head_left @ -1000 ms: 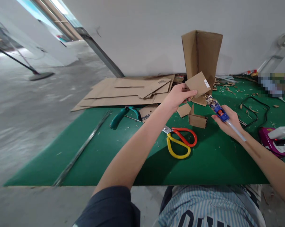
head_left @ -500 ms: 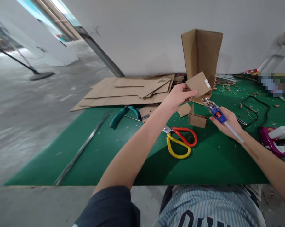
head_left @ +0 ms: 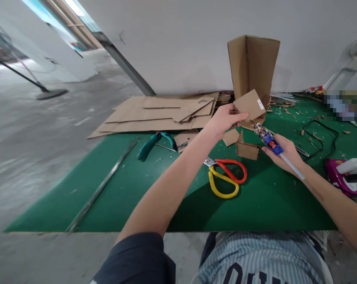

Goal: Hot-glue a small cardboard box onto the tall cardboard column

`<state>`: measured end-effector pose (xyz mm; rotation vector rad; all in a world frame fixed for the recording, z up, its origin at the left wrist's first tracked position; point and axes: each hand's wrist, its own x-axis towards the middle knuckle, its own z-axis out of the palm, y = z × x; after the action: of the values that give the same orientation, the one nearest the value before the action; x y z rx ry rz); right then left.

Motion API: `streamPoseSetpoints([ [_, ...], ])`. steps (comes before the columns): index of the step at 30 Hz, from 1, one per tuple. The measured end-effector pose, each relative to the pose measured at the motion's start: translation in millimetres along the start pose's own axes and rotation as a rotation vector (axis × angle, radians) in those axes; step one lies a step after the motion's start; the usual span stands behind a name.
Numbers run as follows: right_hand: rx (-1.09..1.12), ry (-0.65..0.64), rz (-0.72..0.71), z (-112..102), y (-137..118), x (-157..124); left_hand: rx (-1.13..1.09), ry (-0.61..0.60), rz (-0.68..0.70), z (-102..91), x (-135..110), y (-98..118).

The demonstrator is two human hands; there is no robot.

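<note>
Between the thumb and fingers of my left hand [head_left: 228,117] is a small square cardboard piece [head_left: 248,104] with a white label at its right corner. My right hand [head_left: 287,152] is wrapped round a blue hot glue gun [head_left: 271,142], its tip near the lower edge of that piece. A clear glue stick [head_left: 293,166] sticks out of the gun's back end. Beneath my hands stand a small folded cardboard form [head_left: 247,150] and a flat cardboard scrap [head_left: 230,137]. Behind the held piece rises a tall folded cardboard panel [head_left: 255,65].
Scissors with red and yellow handles [head_left: 225,189] lie on the green table [head_left: 154,197]. Left of them are teal pliers [head_left: 148,147] and a clear strip [head_left: 104,183]. Stacked cardboard sheets [head_left: 154,114] lie at the back. A magenta device [head_left: 341,179] sits at the right.
Almost nothing differs. The cardboard piece in my left hand has shifted very slightly to the right, and the glue gun stays close below it.
</note>
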<state>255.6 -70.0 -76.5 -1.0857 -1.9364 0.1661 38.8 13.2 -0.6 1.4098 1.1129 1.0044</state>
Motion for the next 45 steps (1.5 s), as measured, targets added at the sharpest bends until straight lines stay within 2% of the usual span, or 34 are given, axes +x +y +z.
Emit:
streamPoseSetpoints([
  [17, -0.005, -0.054, -0.011, 4.7, 2.2, -5.8, 0.008, 0.006, 0.000, 1.5, -0.1, 0.1],
  [27, -0.015, -0.022, -0.041, 3.5, 2.3, -4.6, 0.008, 0.014, -0.004, 0.7, -1.2, 3.2],
  [35, 0.003, 0.076, 0.139, -3.3, -0.1, 1.3, 0.030, 0.018, -0.004, 0.3, -1.8, 3.7],
  [45, 0.010, 0.085, 0.169, -4.1, 0.3, 1.9, 0.010, 0.010, 0.005, -1.7, -0.3, 2.5],
])
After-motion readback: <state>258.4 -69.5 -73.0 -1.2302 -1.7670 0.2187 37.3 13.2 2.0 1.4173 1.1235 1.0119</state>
